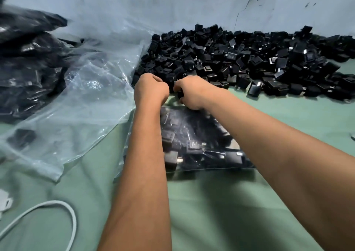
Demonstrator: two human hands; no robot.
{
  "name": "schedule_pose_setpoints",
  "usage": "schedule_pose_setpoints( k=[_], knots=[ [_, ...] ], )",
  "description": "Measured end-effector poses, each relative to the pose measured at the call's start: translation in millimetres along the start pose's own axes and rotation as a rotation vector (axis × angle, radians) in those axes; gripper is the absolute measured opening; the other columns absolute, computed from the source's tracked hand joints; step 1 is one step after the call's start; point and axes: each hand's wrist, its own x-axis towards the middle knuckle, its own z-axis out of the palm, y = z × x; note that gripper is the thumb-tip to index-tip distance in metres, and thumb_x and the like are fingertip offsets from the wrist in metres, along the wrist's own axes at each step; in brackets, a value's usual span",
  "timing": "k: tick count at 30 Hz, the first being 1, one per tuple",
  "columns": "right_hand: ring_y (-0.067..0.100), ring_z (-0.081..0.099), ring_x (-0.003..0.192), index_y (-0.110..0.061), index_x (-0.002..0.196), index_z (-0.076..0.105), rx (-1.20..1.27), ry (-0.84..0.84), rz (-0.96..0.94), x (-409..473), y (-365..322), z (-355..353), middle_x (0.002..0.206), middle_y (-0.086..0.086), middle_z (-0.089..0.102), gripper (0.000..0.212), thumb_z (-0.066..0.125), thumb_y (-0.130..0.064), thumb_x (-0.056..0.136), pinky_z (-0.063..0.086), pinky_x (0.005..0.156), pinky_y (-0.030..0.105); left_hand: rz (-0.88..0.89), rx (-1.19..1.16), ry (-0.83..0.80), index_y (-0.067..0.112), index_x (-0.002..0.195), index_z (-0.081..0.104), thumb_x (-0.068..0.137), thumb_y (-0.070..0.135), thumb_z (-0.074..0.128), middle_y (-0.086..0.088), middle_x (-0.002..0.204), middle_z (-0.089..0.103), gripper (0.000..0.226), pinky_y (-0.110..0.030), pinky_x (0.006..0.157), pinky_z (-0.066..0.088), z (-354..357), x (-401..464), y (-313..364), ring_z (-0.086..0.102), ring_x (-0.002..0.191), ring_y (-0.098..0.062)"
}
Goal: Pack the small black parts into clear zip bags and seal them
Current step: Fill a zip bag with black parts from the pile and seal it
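Left hand [150,89] and right hand [189,93] curling close together, pinching the mouth of a clear zip bag [199,141] of small black parts, lying on the green table [221,202], beside the loose parts pile [240,58]

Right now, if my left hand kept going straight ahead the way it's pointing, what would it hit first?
Most likely the heap of loose black parts: the left hand sits right at its near edge, knuckles aimed into it. Depth is hard to judge.

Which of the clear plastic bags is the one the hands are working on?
The filled clear zip bag lying between the forearms, mouth under both hands; the big crumpled clear bag lies untouched, leftward.
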Motion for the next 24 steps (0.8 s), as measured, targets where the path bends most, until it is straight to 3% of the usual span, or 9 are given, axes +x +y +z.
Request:
schedule_pose_setpoints(
  k=[2, 5, 7, 11, 14, 17, 19, 21, 24],
  knots=[
    [0.029, 0.058, 0.12, -0.024, 0.13, 0.064, 0.051, 0.007, 0.005, 6, 1, 2, 0.132, 0.009, 0.06, 0.04, 0.065, -0.01, 0.092, 0.052, 0.099, 0.038, 0.0, 0.006, 0.017, 0.023, 0.109, 0.073, 0.086, 0.003, 0.052, 0.001, 0.116, 0.069, 0.037, -0.026, 0.081, 0.045, 0, 0, 1, 0.054, 0.094, -0.02],
    [0.026, 0.061, 0.111, -0.025, 0.104, 0.066, 0.097, 0.029, 0.017, 7, 2, 4, 0.117, 0.004, 0.066, 0.018, 0.074, -0.019, 0.089, 0.054, 0.09, 0.033, 0.004, -0.015, 0.023, 0.024, 0.106, 0.074, 0.084, 0.003, 0.053, 0.003, 0.111, 0.07, 0.037, -0.025, 0.079, 0.043, 1, -2, 3, 0.057, 0.094, -0.018],
    [0.024, 0.062, 0.103, -0.023, 0.095, 0.063, 0.189, 0.101, 0.042, -1, 7, 3, 0.104, 0.0, 0.067, 0.023, 0.082, -0.023, 0.082, 0.054, 0.083, 0.032, 0.013, -0.063, 0.004, 0.024, 0.101, 0.075, 0.084, 0.003, 0.054, 0.005, 0.105, 0.071, 0.034, -0.027, 0.081, 0.05, 3, -4, 4, 0.063, 0.098, -0.019],
    [0.017, 0.062, 0.083, -0.021, 0.098, 0.058, 0.534, 0.467, 0.187, -35, 33, -6, 0.094, -0.002, 0.064, 0.024, 0.079, -0.022, 0.086, 0.047, 0.069, 0.029, 0.1, -0.14, -0.083, 0.026, 0.09, 0.074, 0.089, 0.007, 0.059, 0.005, 0.09, 0.072, 0.025, -0.028, 0.077, 0.054, 12, -7, 11, 0.068, 0.09, -0.018],
    [0.016, 0.067, 0.079, -0.022, 0.099, 0.059, 0.801, 0.684, 0.338, -80, 58, -5, 0.091, -0.001, 0.068, 0.019, 0.073, -0.031, 0.089, 0.052, 0.07, 0.029, 0.3, -0.09, -0.327, 0.029, 0.091, 0.076, 0.094, 0.013, 0.065, 0.007, 0.08, 0.07, 0.019, -0.026, 0.074, 0.049, 24, -24, 27, 0.065, 0.079, -0.012],
    [0.012, 0.073, 0.069, -0.023, 0.096, 0.067, 1.04, 0.788, 0.438, -127, 78, 6, 0.088, 0.001, 0.073, 0.005, 0.069, -0.025, 0.092, 0.054, 0.062, 0.028, 0.5, 0.047, -0.565, 0.03, 0.105, 0.078, 0.099, 0.015, 0.066, 0.005, 0.109, 0.073, 0.02, -0.032, 0.094, 0.054, 40, -49, 46, 0.067, 0.102, -0.011],
    [0.011, 0.071, 0.063, -0.023, 0.096, 0.072, 1.148, 0.83, 0.503, -150, 88, 20, 0.085, 0.003, 0.075, 0.004, 0.068, -0.023, 0.094, 0.052, 0.058, 0.025, 0.596, 0.113, -0.644, 0.035, 0.113, 0.076, 0.1, 0.007, 0.061, 0.004, 0.133, 0.065, 0.034, -0.032, 0.103, 0.049, 52, -62, 55, 0.06, 0.118, -0.01],
    [0.011, 0.067, 0.059, -0.021, 0.1, 0.073, 1.219, 0.828, 0.566, -161, 96, 33, 0.083, 0.007, 0.076, 0.007, 0.069, -0.023, 0.096, 0.053, 0.055, 0.027, 0.662, 0.175, -0.692, 0.04, 0.116, 0.073, 0.099, -0.002, 0.055, -0.001, 0.142, 0.056, 0.049, -0.03, 0.101, 0.047, 61, -71, 60, 0.053, 0.122, -0.01],
    [0.014, 0.064, 0.06, -0.015, 0.101, 0.075, 1.336, 0.77, 0.615, -161, 103, 42, 0.08, 0.006, 0.076, 0.008, 0.069, -0.017, 0.097, 0.052, 0.057, 0.029, 0.7, 0.256, -0.712, 0.042, 0.113, 0.073, 0.099, 0.002, 0.058, -0.006, 0.136, 0.048, 0.046, -0.029, 0.093, 0.045, 71, -75, 63, 0.055, 0.114, -0.017]
  ],
)
